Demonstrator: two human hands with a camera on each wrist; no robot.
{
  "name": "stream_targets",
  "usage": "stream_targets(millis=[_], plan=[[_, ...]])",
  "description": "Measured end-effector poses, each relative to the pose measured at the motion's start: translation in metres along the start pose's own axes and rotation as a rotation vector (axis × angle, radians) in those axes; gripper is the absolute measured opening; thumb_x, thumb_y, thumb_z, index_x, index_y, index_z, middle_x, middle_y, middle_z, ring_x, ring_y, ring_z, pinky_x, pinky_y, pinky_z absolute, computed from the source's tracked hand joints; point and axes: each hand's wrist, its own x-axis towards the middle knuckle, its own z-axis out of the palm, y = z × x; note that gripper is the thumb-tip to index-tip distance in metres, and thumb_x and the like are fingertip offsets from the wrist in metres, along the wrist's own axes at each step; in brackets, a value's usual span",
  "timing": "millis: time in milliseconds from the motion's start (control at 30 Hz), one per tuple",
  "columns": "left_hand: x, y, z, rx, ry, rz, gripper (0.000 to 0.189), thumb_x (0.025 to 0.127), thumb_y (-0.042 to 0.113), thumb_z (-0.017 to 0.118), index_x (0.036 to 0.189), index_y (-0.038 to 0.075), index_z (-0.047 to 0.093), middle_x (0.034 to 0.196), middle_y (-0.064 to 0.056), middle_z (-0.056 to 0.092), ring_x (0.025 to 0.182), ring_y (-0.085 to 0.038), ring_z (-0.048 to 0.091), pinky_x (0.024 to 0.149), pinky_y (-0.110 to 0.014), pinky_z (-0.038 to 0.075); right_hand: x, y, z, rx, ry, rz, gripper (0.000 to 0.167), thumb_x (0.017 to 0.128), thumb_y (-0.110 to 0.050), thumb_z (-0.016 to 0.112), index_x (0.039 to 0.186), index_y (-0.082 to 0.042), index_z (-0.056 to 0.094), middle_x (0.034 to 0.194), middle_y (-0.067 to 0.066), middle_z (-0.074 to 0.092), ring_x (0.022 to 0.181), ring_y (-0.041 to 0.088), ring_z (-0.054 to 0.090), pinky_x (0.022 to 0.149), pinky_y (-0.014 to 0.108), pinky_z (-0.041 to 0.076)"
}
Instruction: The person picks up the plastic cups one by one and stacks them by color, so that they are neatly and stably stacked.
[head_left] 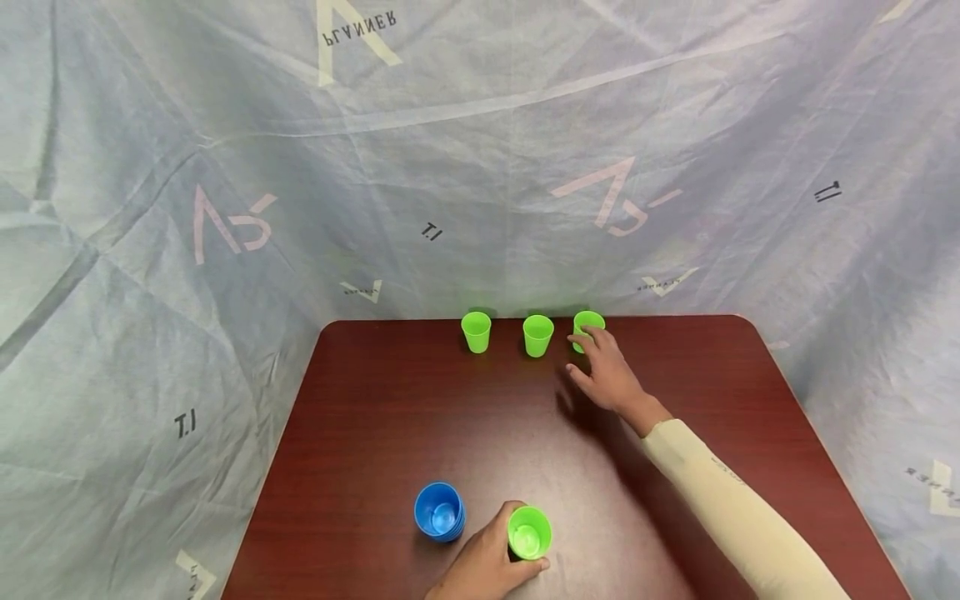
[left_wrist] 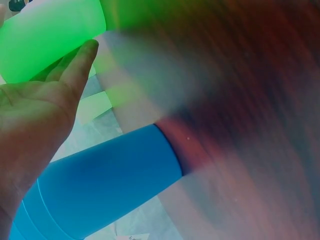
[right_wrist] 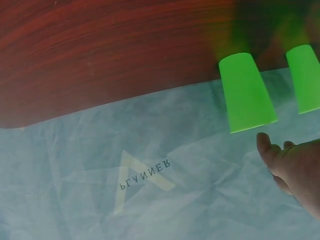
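At the table's near side my left hand (head_left: 483, 557) grips a green cup (head_left: 529, 533), thumb and fingers on opposite sides of it; the cup stands with its mouth up. Just left of that hand is a stack of blue cups (head_left: 439, 510), nested in one another, also large in the left wrist view as a blue stack (left_wrist: 110, 185). My right hand (head_left: 609, 375) reaches to the far side, fingers spread beside the rightmost green cup (head_left: 588, 320) and partly covering it. In the right wrist view, the fingertips sit near the rim of that green cup (right_wrist: 246, 95), apart from it.
Two more upright green cups, a left one (head_left: 476, 332) and a middle one (head_left: 537, 336), stand in a row along the far edge of the dark red wooden table (head_left: 360, 417). Grey printed cloth (head_left: 480, 167) hangs right behind that edge and at both sides.
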Motion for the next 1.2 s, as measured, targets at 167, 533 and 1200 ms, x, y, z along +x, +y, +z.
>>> stream_targets(millis=[167,533,1200], plan=[[0.0,-0.001,-0.001,-0.018,-0.02,-0.015,0.069,0.086,0.05,0.086,0.142,0.029,0.05,0.118,0.007,0.069,0.096,-0.001,0.065,0.08,-0.026,0.054,0.011,0.009,-0.002,-0.085,-0.064,0.029,0.063,0.102,-0.027,0.066,0.157,-0.005,0.045,0.169,0.026,0.029,0.158,0.049,0.024,0.124,0.068,0.028],[0.0,-0.005,-0.001,-0.014,-0.006,0.011,0.068,0.086,0.051,0.086,0.141,0.032,0.05,0.116,0.009,0.069,0.094,0.001,0.063,0.079,-0.025,0.052,0.034,0.017,-0.007,-0.192,-0.202,0.08,0.07,0.107,-0.029,0.061,0.166,-0.008,0.03,0.176,0.027,0.011,0.162,0.053,0.01,0.129,0.067,0.018],[0.0,-0.005,0.0,-0.007,0.007,0.031,0.068,0.086,0.052,0.085,0.141,0.032,0.05,0.115,0.009,0.07,0.093,0.002,0.063,0.079,-0.024,0.052,0.056,0.033,-0.002,-0.252,-0.258,0.129,0.067,0.105,-0.015,0.064,0.163,-0.005,0.034,0.172,0.033,0.017,0.159,0.058,0.011,0.126,0.066,0.027]])
